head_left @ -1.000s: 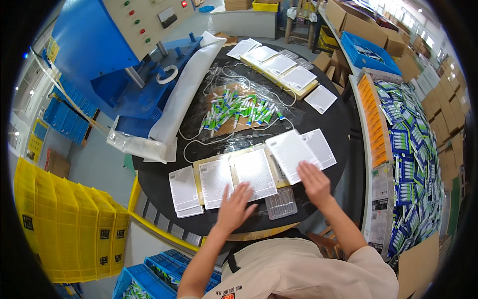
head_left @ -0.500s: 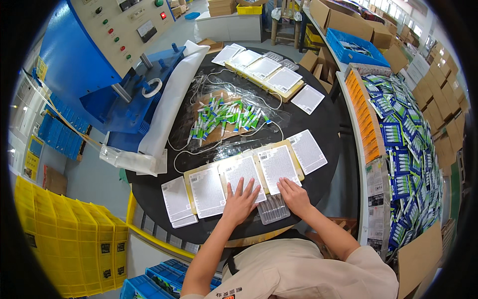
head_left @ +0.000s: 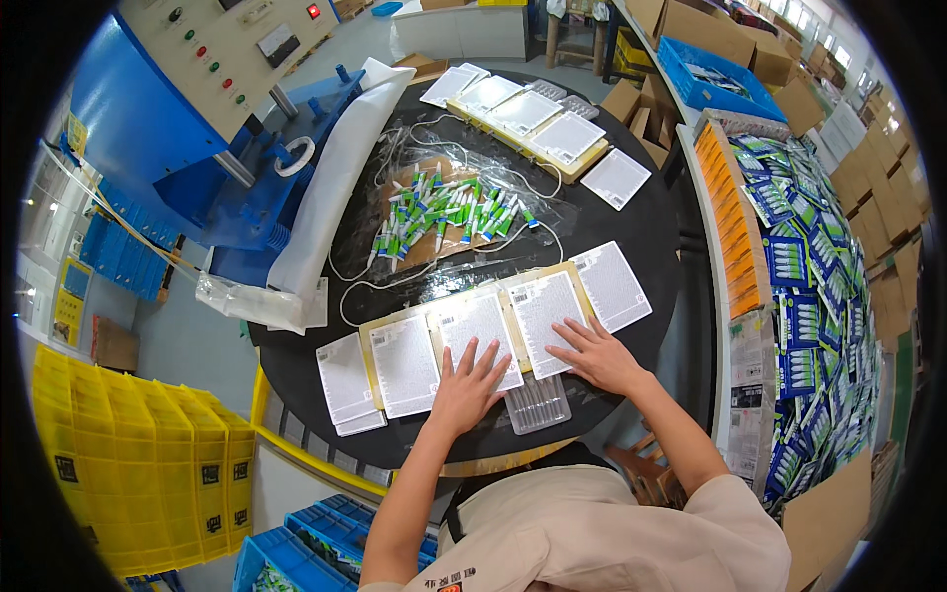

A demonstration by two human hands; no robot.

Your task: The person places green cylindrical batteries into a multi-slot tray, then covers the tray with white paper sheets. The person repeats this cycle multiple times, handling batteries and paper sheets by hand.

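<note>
My left hand (head_left: 468,391) lies flat with spread fingers on the lower part of a white printed card (head_left: 468,324). Fingers also apart, my right hand (head_left: 604,357) rests on the lower right part of the neighbouring white card (head_left: 542,304). Both cards lie on a pale yellow board (head_left: 582,304), beside a third white card (head_left: 402,363). From under the cards between my hands, a clear ribbed plastic blister tray (head_left: 539,407) sticks out towards me. More loose white cards overlap the board's left end (head_left: 345,383) and right end (head_left: 614,284).
On the round black table, small green-and-white tubes (head_left: 449,212) lie heaped on cardboard. A second yellow board with white cards (head_left: 567,136) is at the far side. A blue press (head_left: 232,207) stands left, yellow crates (head_left: 138,454) lower left, and piled blister packs (head_left: 789,266) right.
My right hand has moved up and its fingers have spread over the right card. My left hand stays on the middle card. The whole view has shifted slightly.
</note>
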